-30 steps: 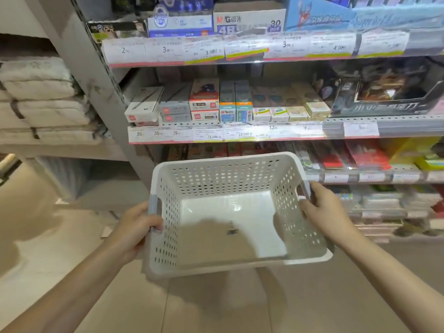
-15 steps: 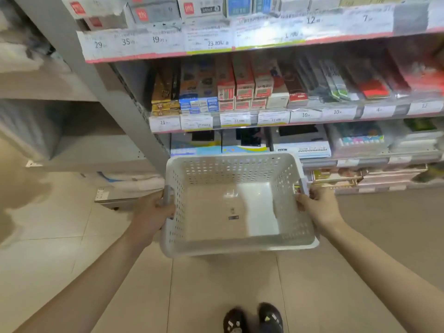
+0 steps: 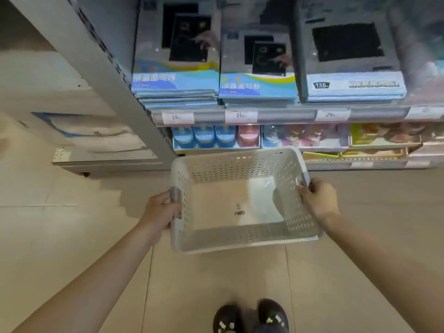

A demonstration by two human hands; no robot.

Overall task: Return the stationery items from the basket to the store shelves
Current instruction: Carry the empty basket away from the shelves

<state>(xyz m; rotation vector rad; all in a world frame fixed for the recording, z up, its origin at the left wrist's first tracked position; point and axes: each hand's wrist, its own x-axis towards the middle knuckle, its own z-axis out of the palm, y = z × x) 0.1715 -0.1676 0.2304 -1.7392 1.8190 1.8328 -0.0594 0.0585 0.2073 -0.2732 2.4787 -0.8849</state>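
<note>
The person holds a white perforated basket (image 3: 240,227) out in front at mid-frame, carried above a tiled floor (image 3: 72,236). The left hand (image 3: 160,210), at the basket's 9 o'clock, has its fingers curled round the grey handle on that side; the right hand (image 3: 318,199), at about 2 o'clock on the rim, grips the matching grey handle there. Inside the basket only a small dark label shows on the bottom, and no stationery items can be seen in it. At 12 o'clock from the basket stand the store shelves (image 3: 283,115), with price tags reading 19, 15 and 29 along the front rail. On that shelf lie stacks of flat writing-tablet boxes (image 3: 258,88) with blue lower bands. The shelf below, just beyond the basket's far rim, carries blue and pink packs (image 3: 216,137), too blurred to identify. A grey slotted upright (image 3: 115,75) runs from 11 o'clock down toward the basket. At 6 o'clock a pair of dark shoes (image 3: 249,317) stands on the floor.
</note>
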